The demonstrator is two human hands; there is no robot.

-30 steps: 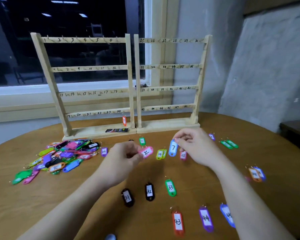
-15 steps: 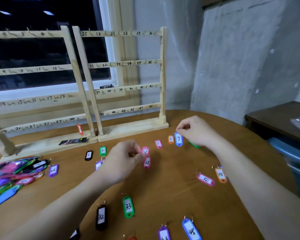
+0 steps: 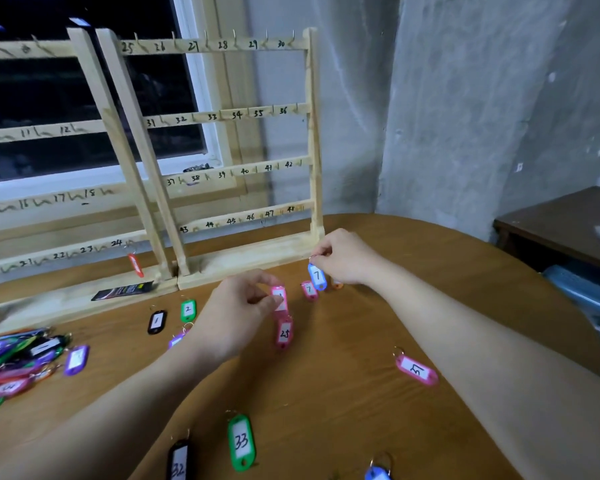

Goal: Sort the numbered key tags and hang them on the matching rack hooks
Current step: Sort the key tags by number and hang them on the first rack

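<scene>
Pinching the blue tag 7 (image 3: 317, 276) by its ring in my right hand (image 3: 343, 259), I've carried it rightward to hang just before the right rack (image 3: 312, 133), away from hook 7 on the left rack. My left hand (image 3: 236, 315) pinches a pink tag (image 3: 280, 298) that has dropped from mid-air toward the table (image 3: 361, 410). I'm still sorting, not hanging.

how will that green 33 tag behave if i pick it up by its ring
The green 33 tag looks like thin flat plastic, so probably light and stiff. Held by its ring, it would likely dangle and swing, as the blue 7 tag does from the right hand.
</scene>
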